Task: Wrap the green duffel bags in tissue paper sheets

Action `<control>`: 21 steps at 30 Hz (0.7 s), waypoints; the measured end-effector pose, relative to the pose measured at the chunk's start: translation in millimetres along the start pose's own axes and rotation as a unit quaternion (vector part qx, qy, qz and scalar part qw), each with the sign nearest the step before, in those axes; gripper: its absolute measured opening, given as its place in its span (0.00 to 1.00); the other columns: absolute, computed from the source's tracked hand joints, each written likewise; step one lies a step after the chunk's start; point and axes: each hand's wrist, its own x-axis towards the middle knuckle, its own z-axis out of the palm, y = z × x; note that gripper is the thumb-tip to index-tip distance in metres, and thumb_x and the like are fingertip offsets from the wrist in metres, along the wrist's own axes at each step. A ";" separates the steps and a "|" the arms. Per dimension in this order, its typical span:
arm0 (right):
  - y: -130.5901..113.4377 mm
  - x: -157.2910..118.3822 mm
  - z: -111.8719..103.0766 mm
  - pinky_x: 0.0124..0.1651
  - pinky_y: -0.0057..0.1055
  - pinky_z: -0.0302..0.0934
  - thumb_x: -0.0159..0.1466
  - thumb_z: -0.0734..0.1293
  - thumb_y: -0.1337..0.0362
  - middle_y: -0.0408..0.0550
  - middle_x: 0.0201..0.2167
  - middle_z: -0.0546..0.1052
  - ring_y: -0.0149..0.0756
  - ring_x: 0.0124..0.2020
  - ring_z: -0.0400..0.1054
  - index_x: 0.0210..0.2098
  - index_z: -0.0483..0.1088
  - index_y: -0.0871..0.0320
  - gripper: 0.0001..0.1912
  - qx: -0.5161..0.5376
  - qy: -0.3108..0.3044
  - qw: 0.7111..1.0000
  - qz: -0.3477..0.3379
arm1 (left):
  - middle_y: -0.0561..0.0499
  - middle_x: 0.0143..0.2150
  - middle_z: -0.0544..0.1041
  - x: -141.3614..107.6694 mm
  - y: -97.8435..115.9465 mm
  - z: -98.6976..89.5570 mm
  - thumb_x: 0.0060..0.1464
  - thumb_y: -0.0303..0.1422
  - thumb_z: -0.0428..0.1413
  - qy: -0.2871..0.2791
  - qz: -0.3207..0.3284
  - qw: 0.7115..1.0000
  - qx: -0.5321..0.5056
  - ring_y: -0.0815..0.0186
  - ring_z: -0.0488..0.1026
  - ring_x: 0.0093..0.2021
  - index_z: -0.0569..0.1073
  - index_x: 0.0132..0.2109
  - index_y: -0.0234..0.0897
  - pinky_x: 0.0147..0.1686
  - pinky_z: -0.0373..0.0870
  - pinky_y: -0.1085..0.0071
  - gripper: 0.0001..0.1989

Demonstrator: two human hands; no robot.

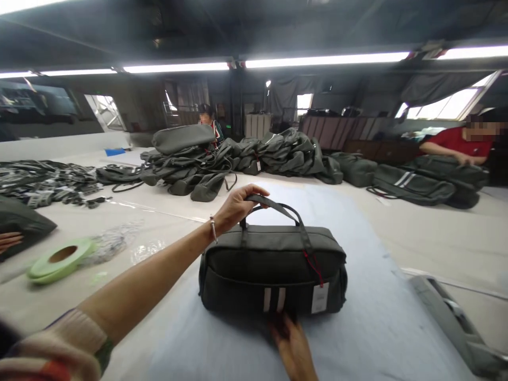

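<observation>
A dark green duffel bag stands on a pale blue cloth in front of me, with two light stripes on its front. From a red cord on its handle hangs a white tag. My left hand is closed around the left end of the raised handle strap. Low at the front, my right hand grips the bag's bottom edge, its fingertips partly hidden in shadow beneath it.
Dark green bags are heaped across the back of the table. Green tape and crumpled clear plastic lie left, near another person's hand. A grey tape dispenser-like object lies right. A red-shirted person handles bags behind.
</observation>
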 end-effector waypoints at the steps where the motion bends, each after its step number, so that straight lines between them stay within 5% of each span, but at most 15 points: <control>1: 1.9 -2.2 -7.9 0.51 0.46 0.69 0.41 0.80 0.56 0.43 0.44 0.75 0.46 0.49 0.70 0.45 0.69 0.48 0.33 -0.004 0.009 1.000 0.008 | 0.51 0.30 0.78 -6.0 -4.2 3.5 0.46 0.26 0.54 -0.006 -0.016 1.000 0.005 0.76 0.56 0.18 0.75 0.44 0.34 0.17 0.47 0.77 0.16; 5: -12.3 -24.6 -27.8 0.45 0.44 0.71 0.41 0.80 0.50 0.48 0.46 0.76 0.48 0.48 0.71 0.45 0.71 0.53 0.35 -0.102 0.018 0.994 0.020 | 0.51 0.34 0.78 -18.0 -13.0 17.1 0.52 0.32 0.56 -0.054 -0.059 0.997 0.016 0.76 0.57 0.19 0.74 0.43 0.35 0.18 0.52 0.78 0.11; 8: -49.2 -48.3 -28.7 0.31 0.36 0.69 0.44 0.76 0.42 0.51 0.35 0.78 0.45 0.36 0.74 0.39 0.74 0.58 0.32 -0.294 0.022 0.956 -0.008 | 0.51 0.36 0.76 -18.5 -18.5 19.5 0.53 0.35 0.58 -0.073 -0.068 0.995 0.004 0.74 0.63 0.24 0.74 0.42 0.34 0.24 0.61 0.77 0.11; 11: -104.6 -67.0 -10.7 0.29 0.34 0.64 0.48 0.72 0.39 0.47 0.24 0.75 0.40 0.29 0.70 0.29 0.75 0.57 0.26 -0.452 0.027 0.879 -0.147 | 0.47 0.46 0.75 -20.3 -26.7 16.3 0.52 0.35 0.60 -0.075 -0.059 0.995 -0.026 0.67 0.72 0.37 0.70 0.53 0.36 0.37 0.68 0.72 0.21; 15: -170.4 -67.2 31.1 0.41 0.37 0.64 0.52 0.69 0.41 0.47 0.33 0.77 0.43 0.36 0.70 0.35 0.74 0.53 0.23 -0.559 0.085 0.766 -0.305 | 0.42 0.63 0.64 -36.5 -33.6 14.2 0.48 0.34 0.64 -0.014 -0.027 0.999 0.019 0.54 0.64 0.61 0.61 0.63 0.43 0.57 0.62 0.57 0.36; 19: -192.9 -42.2 52.7 0.38 0.38 0.60 0.51 0.71 0.47 0.46 0.30 0.74 0.42 0.32 0.68 0.32 0.71 0.53 0.17 -0.669 0.098 0.643 -0.361 | 0.47 0.64 0.63 -78.2 -33.7 21.9 0.55 0.33 0.60 0.146 0.022 0.985 0.092 0.56 0.61 0.62 0.61 0.62 0.46 0.61 0.59 0.57 0.29; 21: -192.8 -32.0 53.2 0.36 0.38 0.58 0.51 0.70 0.50 0.44 0.26 0.70 0.40 0.29 0.65 0.25 0.69 0.52 0.14 -0.693 0.082 0.617 -0.364 | 0.50 0.59 0.67 -105.8 -35.8 30.4 0.57 0.31 0.57 0.194 0.037 0.974 0.113 0.59 0.65 0.59 0.65 0.58 0.47 0.58 0.63 0.60 0.22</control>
